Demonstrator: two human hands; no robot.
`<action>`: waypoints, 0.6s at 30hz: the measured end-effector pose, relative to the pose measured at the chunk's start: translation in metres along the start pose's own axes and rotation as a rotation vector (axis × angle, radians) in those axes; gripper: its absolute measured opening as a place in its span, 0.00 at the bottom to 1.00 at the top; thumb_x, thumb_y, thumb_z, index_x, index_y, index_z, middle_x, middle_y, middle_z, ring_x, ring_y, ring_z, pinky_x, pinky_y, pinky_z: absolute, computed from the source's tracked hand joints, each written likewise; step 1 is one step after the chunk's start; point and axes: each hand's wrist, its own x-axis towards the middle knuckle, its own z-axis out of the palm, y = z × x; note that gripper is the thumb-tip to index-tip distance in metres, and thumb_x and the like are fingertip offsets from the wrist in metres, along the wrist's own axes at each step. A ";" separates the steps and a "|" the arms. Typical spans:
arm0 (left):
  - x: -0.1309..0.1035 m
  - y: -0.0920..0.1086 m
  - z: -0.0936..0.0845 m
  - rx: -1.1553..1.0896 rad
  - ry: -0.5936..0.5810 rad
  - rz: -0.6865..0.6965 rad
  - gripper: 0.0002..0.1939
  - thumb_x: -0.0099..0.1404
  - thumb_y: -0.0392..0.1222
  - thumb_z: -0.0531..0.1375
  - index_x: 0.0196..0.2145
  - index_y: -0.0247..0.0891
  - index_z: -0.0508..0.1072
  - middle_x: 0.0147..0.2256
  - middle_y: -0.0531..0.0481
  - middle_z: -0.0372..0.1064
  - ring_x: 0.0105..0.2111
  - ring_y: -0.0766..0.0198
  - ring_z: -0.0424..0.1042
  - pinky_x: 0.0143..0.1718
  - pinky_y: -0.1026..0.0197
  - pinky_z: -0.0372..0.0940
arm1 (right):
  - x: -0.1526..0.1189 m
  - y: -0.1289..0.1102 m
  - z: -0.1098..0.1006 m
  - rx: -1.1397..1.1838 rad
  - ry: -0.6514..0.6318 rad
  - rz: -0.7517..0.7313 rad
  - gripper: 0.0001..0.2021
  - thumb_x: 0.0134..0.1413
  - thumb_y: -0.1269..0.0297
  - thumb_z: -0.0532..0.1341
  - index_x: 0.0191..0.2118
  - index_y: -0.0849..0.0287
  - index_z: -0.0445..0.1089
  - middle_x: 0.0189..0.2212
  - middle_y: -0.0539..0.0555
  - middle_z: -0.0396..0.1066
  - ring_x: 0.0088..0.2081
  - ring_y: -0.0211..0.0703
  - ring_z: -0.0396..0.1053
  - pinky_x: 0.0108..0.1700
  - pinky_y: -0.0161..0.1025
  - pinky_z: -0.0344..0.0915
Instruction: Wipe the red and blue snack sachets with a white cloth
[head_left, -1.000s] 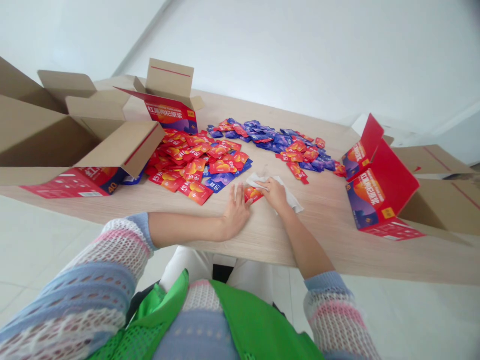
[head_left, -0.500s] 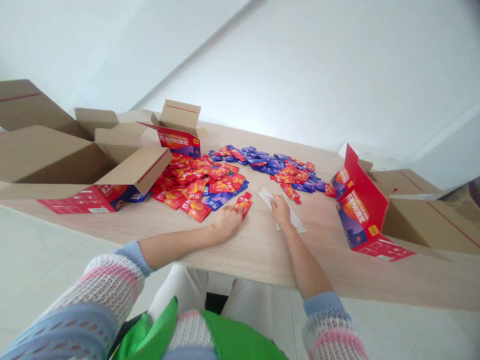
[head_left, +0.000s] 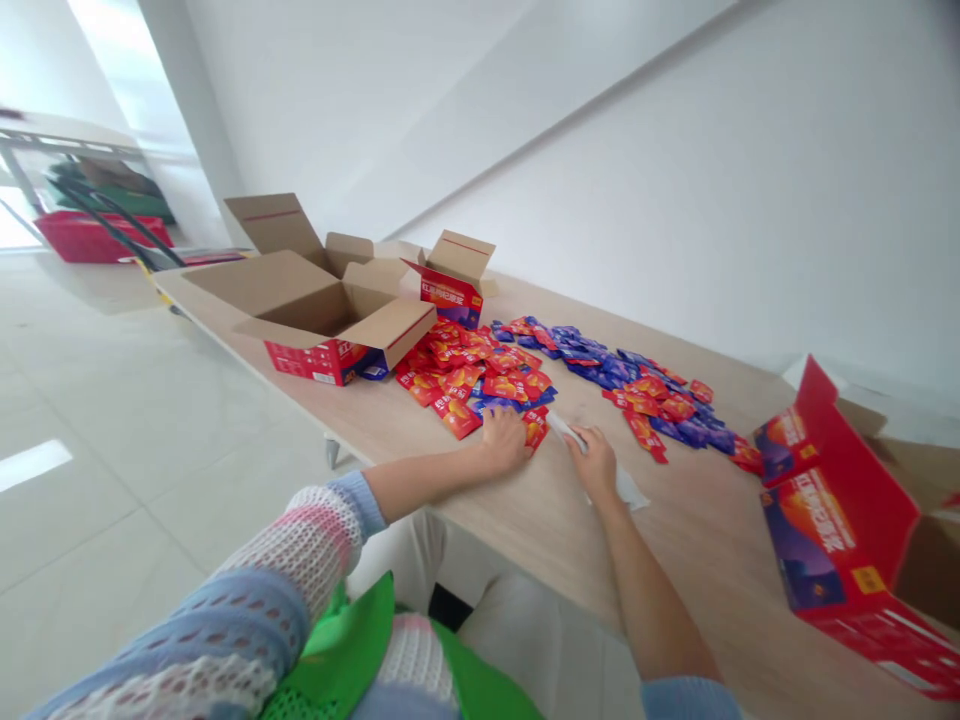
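My left hand (head_left: pixel 505 442) rests on the table with its fingers curled at the edge of a red sachet (head_left: pixel 535 426). Between the thumb and fingers of my right hand (head_left: pixel 595 462) is a white tissue (head_left: pixel 631 490); it lies partly on the wood, and its folded end sticks out toward the left hand. Just beyond the left hand spreads a heap of red sachets (head_left: pixel 454 380), with some blue sachets (head_left: pixel 491 402) under its near edge. Farther back, a long mixed pile of purple-blue sachets (head_left: pixel 611 372) and red ones runs to the right.
A large open carton (head_left: pixel 304 358) stands on the left of the wooden table (head_left: pixel 697 560). Behind the heap is a smaller open red box (head_left: pixel 451 292). Another red box (head_left: pixel 832 530) with raised flaps stands at the right. A white wall (head_left: pixel 675 200) rises behind.
The view has swung left, so things appear farther right and more floor shows. Both hands keep nearly the same places on the table, the right still holding the tissue.
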 end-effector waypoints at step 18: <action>0.024 -0.112 -0.038 -0.458 0.194 -0.266 0.19 0.62 0.53 0.56 0.24 0.34 0.69 0.22 0.51 0.64 0.24 0.66 0.64 0.24 0.65 0.53 | -0.002 -0.006 -0.001 0.003 -0.004 0.000 0.16 0.58 0.57 0.55 0.46 0.59 0.73 0.38 0.58 0.71 0.42 0.50 0.67 0.46 0.45 0.63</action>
